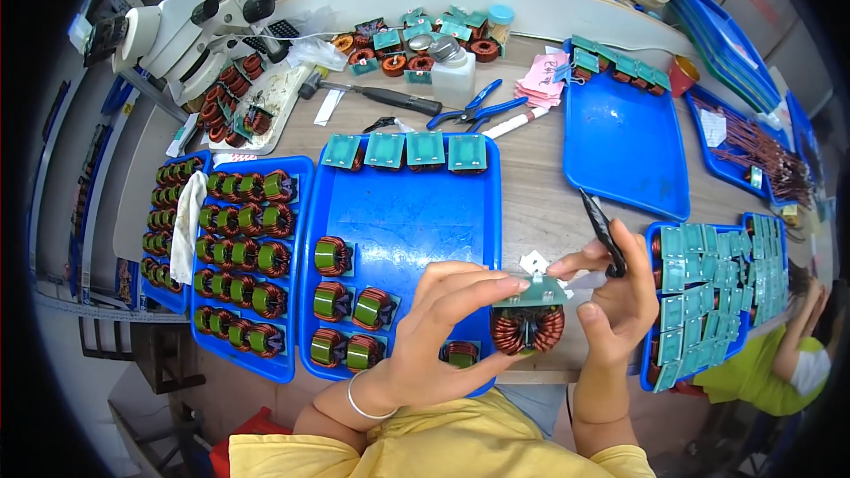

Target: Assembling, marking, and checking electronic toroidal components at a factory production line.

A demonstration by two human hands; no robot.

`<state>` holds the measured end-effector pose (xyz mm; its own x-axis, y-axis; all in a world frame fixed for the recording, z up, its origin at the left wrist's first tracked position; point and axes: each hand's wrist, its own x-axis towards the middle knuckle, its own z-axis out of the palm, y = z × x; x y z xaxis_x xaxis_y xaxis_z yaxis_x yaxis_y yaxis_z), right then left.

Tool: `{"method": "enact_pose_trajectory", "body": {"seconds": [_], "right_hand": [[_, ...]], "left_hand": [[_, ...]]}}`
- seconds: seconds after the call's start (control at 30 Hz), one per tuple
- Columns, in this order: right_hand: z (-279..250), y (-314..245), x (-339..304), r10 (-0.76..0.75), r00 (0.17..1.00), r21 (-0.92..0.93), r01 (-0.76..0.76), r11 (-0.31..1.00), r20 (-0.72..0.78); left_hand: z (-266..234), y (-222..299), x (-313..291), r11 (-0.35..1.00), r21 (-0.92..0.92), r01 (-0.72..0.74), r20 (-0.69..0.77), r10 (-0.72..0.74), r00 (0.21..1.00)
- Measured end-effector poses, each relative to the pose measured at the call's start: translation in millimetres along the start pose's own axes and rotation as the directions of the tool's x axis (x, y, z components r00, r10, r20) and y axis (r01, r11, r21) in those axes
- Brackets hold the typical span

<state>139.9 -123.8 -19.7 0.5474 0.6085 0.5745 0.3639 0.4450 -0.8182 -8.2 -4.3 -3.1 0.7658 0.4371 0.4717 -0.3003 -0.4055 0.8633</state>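
My left hand grips a copper-wound toroidal coil with a green circuit board on top, its fingers on the board and the underside. Beside it, my right hand holds black tweezers, pointing up and away. A small white piece with a hole stands at the board's far edge. Between the board and my right fingers is a whitish strip; I cannot tell whether the fingers grip it. Below my hands lies a blue tray with green-taped coils and several board-topped ones.
Trays of taped coils stand at left; a tray of board-topped coils is at right. Farther back are a blue tray, pliers, a hammer, a clear bottle and a microscope. Another person sits at right.
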Motion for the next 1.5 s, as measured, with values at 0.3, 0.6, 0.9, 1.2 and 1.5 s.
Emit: {"method": "enact_pose_trajectory", "body": {"seconds": [0.3,0.6,0.9,1.2,1.5], "right_hand": [[-7.7,-10.7,13.7,0.234,0.911,0.253,-0.328,0.91,0.338],[-36.0,-58.6,-15.5,0.345,0.906,-0.146,-0.317,0.937,0.246],[-100.8,-97.9,-67.5,0.121,0.929,-0.41,-0.268,0.872,-0.349],[-278.5,-98.5,-120.8,-0.395,0.665,-0.772,-0.573,0.275,-0.634],[-416.7,-28.8,-207.9,-0.226,0.776,-0.808,-0.559,0.185,-0.588]], "left_hand": [[2.5,3.0,3.1,0.947,0.166,-0.274,0.205,0.239,0.949],[26.9,7.0,-1.4,0.932,0.144,-0.333,0.327,0.273,0.905],[27.5,2.6,-9.3,0.939,0.228,-0.256,0.299,0.183,0.936],[11.7,27.3,-10.2,0.985,0.122,-0.12,0.086,0.11,0.99],[-63.2,22.8,34.6,0.87,0.481,-0.107,0.112,0.06,0.992]]}}
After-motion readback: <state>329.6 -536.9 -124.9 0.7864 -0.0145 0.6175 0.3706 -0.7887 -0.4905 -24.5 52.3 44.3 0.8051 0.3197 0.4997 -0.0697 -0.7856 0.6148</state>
